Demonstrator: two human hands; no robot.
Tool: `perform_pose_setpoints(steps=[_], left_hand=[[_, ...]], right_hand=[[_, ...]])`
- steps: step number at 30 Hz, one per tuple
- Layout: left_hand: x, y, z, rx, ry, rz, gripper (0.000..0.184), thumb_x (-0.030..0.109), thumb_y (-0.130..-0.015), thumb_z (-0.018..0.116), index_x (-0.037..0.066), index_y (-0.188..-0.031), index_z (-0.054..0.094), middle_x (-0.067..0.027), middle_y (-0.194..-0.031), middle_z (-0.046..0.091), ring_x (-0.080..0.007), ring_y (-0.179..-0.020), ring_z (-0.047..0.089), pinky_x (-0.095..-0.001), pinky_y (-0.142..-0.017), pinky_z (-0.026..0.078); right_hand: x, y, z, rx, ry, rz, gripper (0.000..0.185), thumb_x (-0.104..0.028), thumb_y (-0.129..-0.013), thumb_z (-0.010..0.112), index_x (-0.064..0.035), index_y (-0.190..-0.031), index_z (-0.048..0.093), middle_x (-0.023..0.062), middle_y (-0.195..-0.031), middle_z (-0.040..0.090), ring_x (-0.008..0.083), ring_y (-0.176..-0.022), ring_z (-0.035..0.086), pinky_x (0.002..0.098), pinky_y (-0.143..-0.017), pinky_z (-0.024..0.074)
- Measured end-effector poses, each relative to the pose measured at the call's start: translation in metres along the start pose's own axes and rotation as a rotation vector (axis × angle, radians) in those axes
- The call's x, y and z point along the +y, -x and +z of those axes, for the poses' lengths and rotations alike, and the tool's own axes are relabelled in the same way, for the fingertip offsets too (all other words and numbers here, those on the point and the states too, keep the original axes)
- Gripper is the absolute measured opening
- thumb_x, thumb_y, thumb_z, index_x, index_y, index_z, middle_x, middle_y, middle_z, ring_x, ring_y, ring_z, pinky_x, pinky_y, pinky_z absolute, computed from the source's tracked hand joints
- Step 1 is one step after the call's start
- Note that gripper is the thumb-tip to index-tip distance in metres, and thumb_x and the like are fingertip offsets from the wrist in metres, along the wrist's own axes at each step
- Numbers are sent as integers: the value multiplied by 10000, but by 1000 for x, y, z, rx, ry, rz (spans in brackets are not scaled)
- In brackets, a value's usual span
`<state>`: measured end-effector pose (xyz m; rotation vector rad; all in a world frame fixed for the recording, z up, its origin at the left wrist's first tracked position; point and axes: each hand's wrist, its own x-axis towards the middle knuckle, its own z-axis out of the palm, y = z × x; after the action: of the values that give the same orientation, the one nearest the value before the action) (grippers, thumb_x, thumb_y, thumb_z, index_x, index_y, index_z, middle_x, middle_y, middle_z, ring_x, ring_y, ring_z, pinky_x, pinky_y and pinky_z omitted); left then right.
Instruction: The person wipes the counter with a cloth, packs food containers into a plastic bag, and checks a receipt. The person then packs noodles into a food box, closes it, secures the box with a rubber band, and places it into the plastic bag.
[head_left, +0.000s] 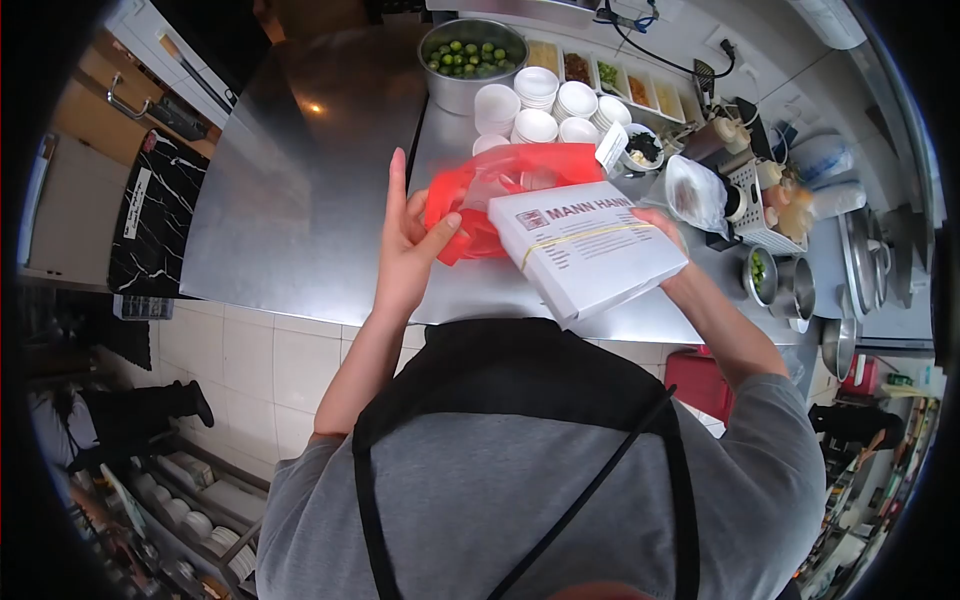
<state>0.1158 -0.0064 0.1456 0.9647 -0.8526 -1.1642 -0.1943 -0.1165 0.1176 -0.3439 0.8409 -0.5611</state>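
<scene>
My left hand (408, 235) grips the left edge of a red plastic bag (465, 195) between thumb and fingers, with one finger pointing up. The bag hangs wide over the steel counter and looks see-through in places. In my right hand (668, 238) is a white takeaway box (595, 250), tilted, with printed lettering on its lid and a thin yellow rubber band around it. The box's left side overlaps the front of the bag; whether any corner is inside the bag I cannot tell.
Behind the bag stand stacked white tubs (536, 86) and a steel pot of green limes (472, 60). A row of topping trays (610, 76) lines the wall. To the right are a white basket of bottles (765, 210) and steel bowls (795, 285). Other people stand at both sides.
</scene>
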Motion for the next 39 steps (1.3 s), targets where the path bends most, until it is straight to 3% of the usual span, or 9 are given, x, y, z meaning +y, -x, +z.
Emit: perform_pose_setpoints(steps=[5, 18, 20, 26, 30, 32, 33, 35, 39], left_hand=[[7, 17, 4, -39, -73, 91, 796, -54, -808, 498, 153, -1388, -6, -98, -998, 539, -105, -810, 542, -230, -653, 464], [5, 6, -16, 70, 115, 28, 835, -96, -778, 491, 168, -1389, -14, -136, -1028, 561, -80, -680, 517, -226, -616, 439], [14, 6, -5, -108, 74, -74, 846, -106, -776, 491, 181, -1388, -16, -167, -1108, 527, -104, -748, 559, -249, -662, 472], [18, -6, 8, -49, 96, 144, 833, -114, -774, 494, 173, -1387, 8, -185, -1197, 460, -173, -935, 568, -302, -751, 498], [12, 7, 10, -105, 49, 56, 806, -113, -780, 490, 158, -1388, 37, -162, -1186, 465, -149, -928, 555, -284, -735, 496], [14, 14, 9, -235, 57, -125, 718, -95, -779, 516, 124, -1373, 178, -132, -1136, 499, -121, -896, 546, -263, -719, 489], [14, 14, 7, -236, 58, -130, 718, -95, -779, 516, 124, -1373, 178, -132, -1136, 499, -121, -896, 546, -263, -719, 489], [11, 9, 2, -268, -180, -124, 552, -68, -774, 553, 86, -1278, 386, -81, -1048, 542, -81, -877, 528, -235, -697, 475], [-17, -4, -2, -199, -311, -84, 427, 12, -738, 635, 57, -1144, 512, -73, -924, 569, -120, -809, 555, -258, -661, 477]], right_hand=[[11, -27, 29, -59, -52, 84, 441, -237, -776, 533, 43, -1111, 476, 184, -1037, 567, 264, -894, 582, 362, -817, 461], [-44, -39, 35, -21, 52, 29, 474, -270, -744, 556, 16, -1114, 480, 168, -1039, 569, 271, -892, 580, 386, -807, 469], [-44, -43, 37, -7, 66, 40, 483, -270, -741, 555, 16, -1121, 472, 169, -1049, 562, 275, -906, 574, 387, -812, 467], [-31, -45, 40, 67, 189, 42, 477, -258, -746, 562, 11, -1127, 459, 168, -1024, 566, 266, -896, 578, 366, -823, 464], [-24, -51, 57, 79, 351, -90, 476, -238, -743, 557, 20, -1129, 452, 170, -1032, 553, 268, -928, 560, 374, -825, 456], [-26, -69, 60, 40, 371, -75, 461, -236, -748, 557, 19, -1121, 462, 161, -1014, 560, 256, -922, 563, 361, -813, 460], [-28, -80, 61, -4, 395, -65, 446, -233, -754, 557, 18, -1113, 471, 152, -996, 566, 244, -916, 565, 349, -800, 464], [-30, -110, 57, -38, 401, -67, 441, -251, -762, 557, 19, -1102, 482, 145, -991, 570, 230, -903, 569, 333, -786, 465], [-14, -139, 45, -34, 482, -207, 428, -300, -797, 534, 13, -1089, 503, 124, -993, 578, 181, -875, 573, 291, -761, 460]])
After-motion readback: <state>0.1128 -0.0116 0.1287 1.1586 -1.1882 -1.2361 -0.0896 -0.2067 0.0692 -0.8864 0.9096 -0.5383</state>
